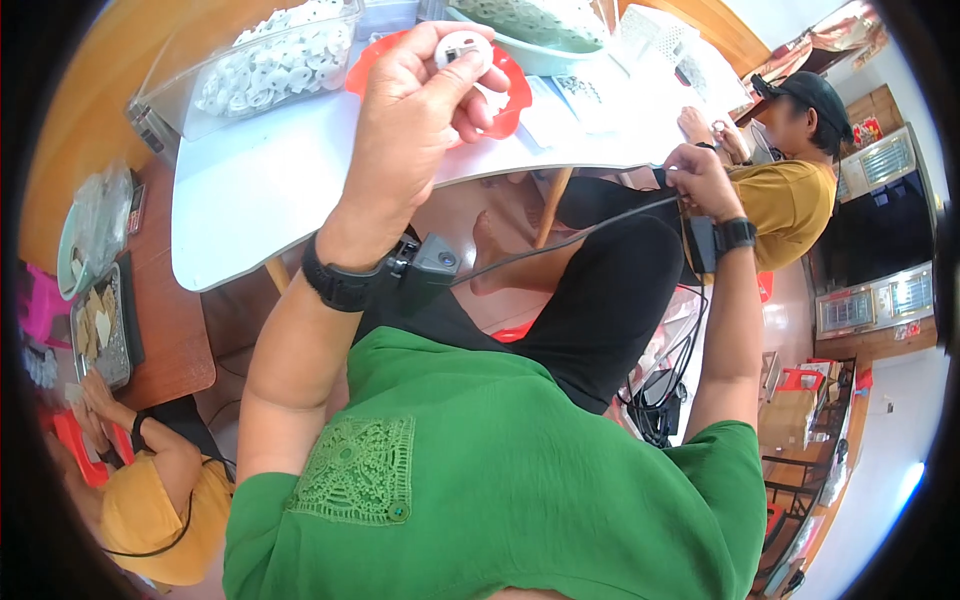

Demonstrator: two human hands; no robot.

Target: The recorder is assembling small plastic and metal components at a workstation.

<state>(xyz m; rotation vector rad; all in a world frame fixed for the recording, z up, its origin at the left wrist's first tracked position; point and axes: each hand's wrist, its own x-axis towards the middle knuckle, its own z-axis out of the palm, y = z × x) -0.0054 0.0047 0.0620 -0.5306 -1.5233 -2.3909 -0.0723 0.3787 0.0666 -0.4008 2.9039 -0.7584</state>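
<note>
The left hand [425, 95] is raised over the white, round-cornered counter [250, 205], its thumb and fingers closed around a small white round plastic piece with a metallic-looking centre [463, 50]. Below and behind that hand, partly hidden by it, sits a red plastic bowl with a wavy rim [517, 110]. The right hand [703, 182] is well apart from the left, near the counter's near edge, with its fingers curled together; whether it grips anything cannot be told. To the left of the bowl stands a clear plastic bin [168, 90] heaped with small white ring-shaped parts [275, 75]. Right of the raised hand is a pale green plastic basin [545, 62] holding many small pieces, too blurred to identify. At the right, a person in a mustard-yellow shirt and black cap [790, 205] sits with both hands over the counter.
</note>
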